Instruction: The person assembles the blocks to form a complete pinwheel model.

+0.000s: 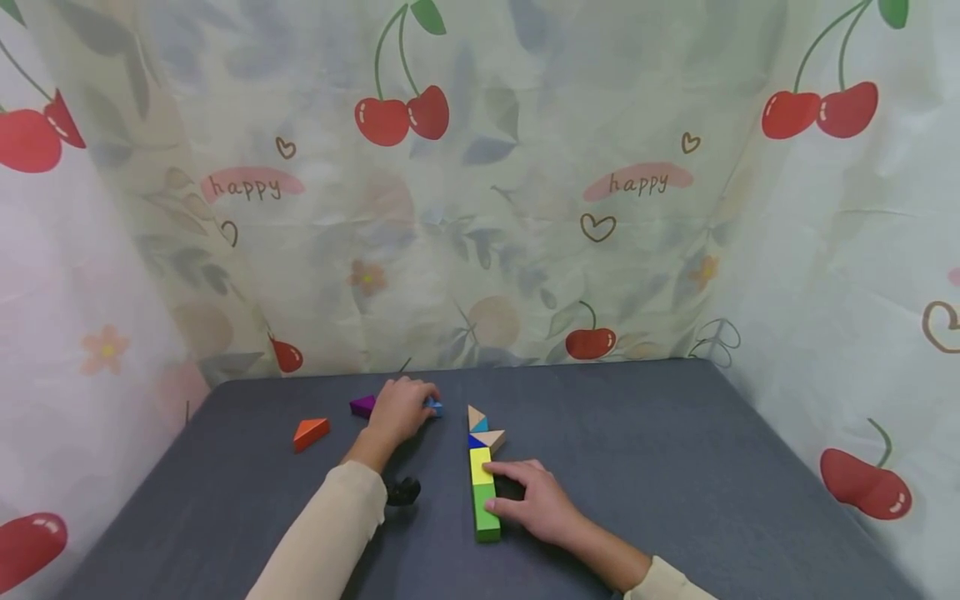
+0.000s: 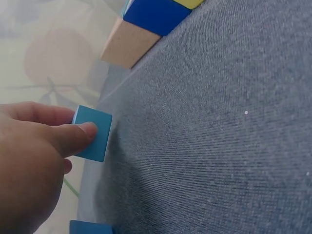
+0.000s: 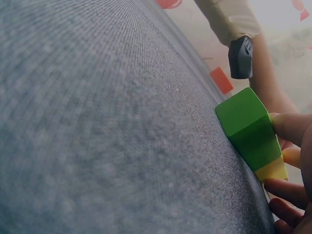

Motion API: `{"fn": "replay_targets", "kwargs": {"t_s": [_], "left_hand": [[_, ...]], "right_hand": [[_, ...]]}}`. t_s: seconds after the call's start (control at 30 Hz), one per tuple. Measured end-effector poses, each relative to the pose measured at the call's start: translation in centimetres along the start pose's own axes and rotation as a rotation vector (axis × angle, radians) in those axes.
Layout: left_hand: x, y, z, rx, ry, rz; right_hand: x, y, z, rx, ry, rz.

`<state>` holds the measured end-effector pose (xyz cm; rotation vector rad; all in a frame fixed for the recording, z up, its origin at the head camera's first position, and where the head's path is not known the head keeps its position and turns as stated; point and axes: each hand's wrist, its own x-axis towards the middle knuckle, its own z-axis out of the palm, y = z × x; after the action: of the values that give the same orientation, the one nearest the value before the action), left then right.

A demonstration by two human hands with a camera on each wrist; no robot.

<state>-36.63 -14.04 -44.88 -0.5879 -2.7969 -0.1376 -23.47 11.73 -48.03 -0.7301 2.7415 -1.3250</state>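
A light-blue block (image 2: 101, 139) is sitting between the pinching thumb and fingers of the left hand (image 1: 402, 410), left of the block row (image 1: 477, 478); whether it is touching the table (image 1: 645, 467) is hard to tell. The right hand (image 1: 546, 504) is resting its spread thumb and forefinger against the green block (image 1: 486, 515) and yellow block (image 1: 479, 461). An orange block (image 1: 311, 433) is lying farther left.

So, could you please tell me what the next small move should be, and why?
I'd probably move the left hand rightward, bringing the blue block closer to the row. It pinches that block left of the row's far end, while the right hand touches the yellow block and green block, perhaps steadying them.
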Motion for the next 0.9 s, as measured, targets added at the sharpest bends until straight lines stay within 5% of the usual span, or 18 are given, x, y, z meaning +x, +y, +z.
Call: {"fn": "replay_targets", "kwargs": {"t_s": [0.9], "left_hand": [[-2.0, 1.5, -1.3, -0.033, 0.087, 0.115]], "right_hand": [[0.0, 0.1, 0.1, -0.003, -0.023, 0.029]]}}
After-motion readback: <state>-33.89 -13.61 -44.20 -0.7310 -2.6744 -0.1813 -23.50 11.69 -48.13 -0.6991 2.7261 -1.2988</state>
